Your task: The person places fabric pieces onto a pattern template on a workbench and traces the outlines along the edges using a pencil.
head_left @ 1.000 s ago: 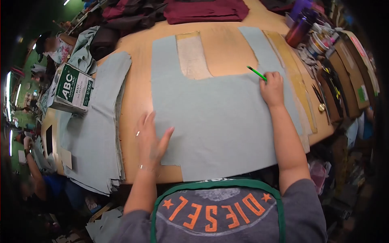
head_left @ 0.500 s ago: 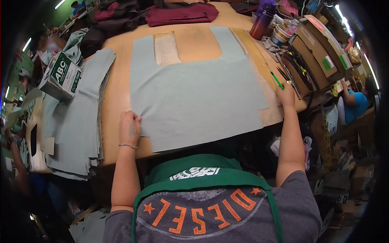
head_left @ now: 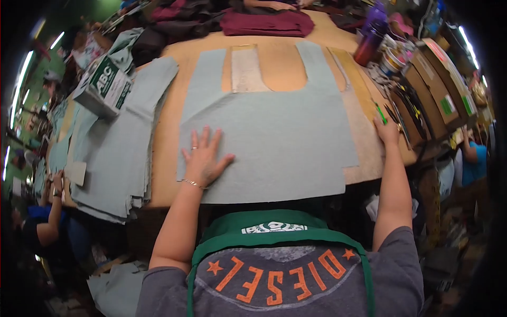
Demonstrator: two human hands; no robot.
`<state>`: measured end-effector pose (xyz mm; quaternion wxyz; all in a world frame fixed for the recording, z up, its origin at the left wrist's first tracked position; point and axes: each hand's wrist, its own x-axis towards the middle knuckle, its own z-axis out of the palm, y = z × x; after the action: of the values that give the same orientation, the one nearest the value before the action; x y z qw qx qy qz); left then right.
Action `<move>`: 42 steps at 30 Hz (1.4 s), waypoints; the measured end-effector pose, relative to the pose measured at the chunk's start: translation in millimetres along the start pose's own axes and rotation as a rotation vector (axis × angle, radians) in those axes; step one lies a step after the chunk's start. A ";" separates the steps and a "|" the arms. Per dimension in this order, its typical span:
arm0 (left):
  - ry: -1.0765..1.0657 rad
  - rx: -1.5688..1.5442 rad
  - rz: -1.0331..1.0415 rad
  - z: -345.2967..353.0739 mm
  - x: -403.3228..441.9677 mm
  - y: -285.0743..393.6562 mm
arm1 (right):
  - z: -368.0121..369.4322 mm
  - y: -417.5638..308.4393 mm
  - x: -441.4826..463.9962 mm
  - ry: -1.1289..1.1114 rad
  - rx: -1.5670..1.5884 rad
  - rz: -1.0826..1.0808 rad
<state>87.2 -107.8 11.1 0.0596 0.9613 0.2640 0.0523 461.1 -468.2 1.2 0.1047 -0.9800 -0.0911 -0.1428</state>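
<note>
A pale grey-green fabric piece (head_left: 274,142), cut with two long strips at its far side, lies on the table in front of me. My left hand (head_left: 205,161) rests flat on its near left part, open, fingers spread. To the right of the cloth, at the table's right side, my right hand (head_left: 388,132) is closed around a slim green pen (head_left: 381,113); its fingers are partly hidden. Under the cloth, a tan pattern sheet (head_left: 364,171) shows along the right edge. A diagonal crease crosses the cloth's upper left.
A stack of similar fabric pieces (head_left: 119,158) lies left, with an ABC box (head_left: 105,87) on it. Cardboard boxes (head_left: 435,79), a purple bottle (head_left: 369,42) and a white tub (head_left: 392,63) stand right. Folded maroon cloth (head_left: 266,22) lies at the back. Other people are nearby.
My left hand has let go of the cloth's left edge and now lies spread on top of it. The cloth's near left corner has shifted. My right hand stays beside the boxes with the pen.
</note>
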 end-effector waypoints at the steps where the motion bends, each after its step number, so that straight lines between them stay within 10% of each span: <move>1: -0.056 0.003 -0.008 3.5 2.1 -1.1 | 0.7 4.1 9.7 -0.106 0.148 0.029; 9: -0.147 0.008 0.050 -11.0 -1.4 -0.9 | -37.1 8.4 43.5 -0.698 1.096 0.094; 24: -0.142 0.001 0.050 -7.5 1.2 -0.1 | -177.5 10.4 55.7 0.569 0.789 -0.206; 34: -0.110 -0.078 0.484 -13.0 58.7 104.1 | -114.7 -27.2 -17.2 0.879 0.928 -0.136; 35: -0.102 -0.118 0.464 -13.0 84.0 113.5 | -123.3 -26.0 -28.0 0.810 0.540 0.072; 42: -0.156 -0.125 0.327 -16.1 236.7 173.6 | -122.3 -23.2 -60.4 0.818 0.920 -0.171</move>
<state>374.5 -133.0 67.9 0.1300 0.9870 0.0948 0.0028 367.5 -483.2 101.9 0.5310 -0.6894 -0.1740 -0.4609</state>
